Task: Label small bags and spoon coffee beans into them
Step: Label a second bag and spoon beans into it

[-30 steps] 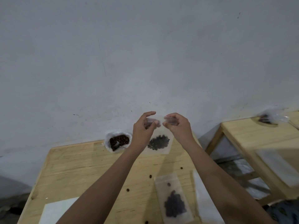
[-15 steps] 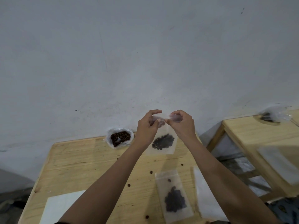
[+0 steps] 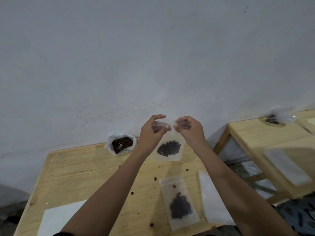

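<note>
A small clear bag (image 3: 168, 149) with dark coffee beans at its bottom hangs upright above the wooden table (image 3: 81, 174). My left hand (image 3: 151, 132) and my right hand (image 3: 190, 129) each pinch its top edge, close together. A second filled bag (image 3: 179, 203) lies flat on the table near its front right. At the back of the table sits an open plastic bag of beans (image 3: 121, 145) with a spoon (image 3: 121, 147) lying in it.
Loose beans (image 3: 155, 178) are scattered on the table. A white sheet (image 3: 58, 218) lies at the front left, and empty bags (image 3: 213, 200) at the right edge. A second wooden table (image 3: 265, 145) to the right holds another bean bag (image 3: 276, 117) and sheets.
The camera view has dropped slightly. My two hands stay pinching the bag's top, having come closer together than a second ago.
</note>
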Motion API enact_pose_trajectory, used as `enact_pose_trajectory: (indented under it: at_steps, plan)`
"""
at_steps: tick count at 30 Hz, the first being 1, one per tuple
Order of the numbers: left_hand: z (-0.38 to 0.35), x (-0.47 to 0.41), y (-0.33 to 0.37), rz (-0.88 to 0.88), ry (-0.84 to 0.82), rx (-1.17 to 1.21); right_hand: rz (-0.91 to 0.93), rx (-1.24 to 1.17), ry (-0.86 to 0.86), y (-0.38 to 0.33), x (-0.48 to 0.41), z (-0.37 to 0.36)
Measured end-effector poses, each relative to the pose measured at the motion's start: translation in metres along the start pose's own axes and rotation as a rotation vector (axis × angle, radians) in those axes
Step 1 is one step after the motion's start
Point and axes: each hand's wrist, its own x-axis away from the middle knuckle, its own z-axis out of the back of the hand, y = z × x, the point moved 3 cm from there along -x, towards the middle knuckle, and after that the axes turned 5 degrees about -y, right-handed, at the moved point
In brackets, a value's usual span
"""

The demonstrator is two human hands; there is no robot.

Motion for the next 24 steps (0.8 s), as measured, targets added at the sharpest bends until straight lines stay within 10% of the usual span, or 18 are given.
enact_pose_trajectory:
  at_steps: [24]
  plan:
    - [-0.050,0.022,-0.061,0.171,-0.069,0.160,-0.163,-0.263,0.174,0.072,0.038,0.031]
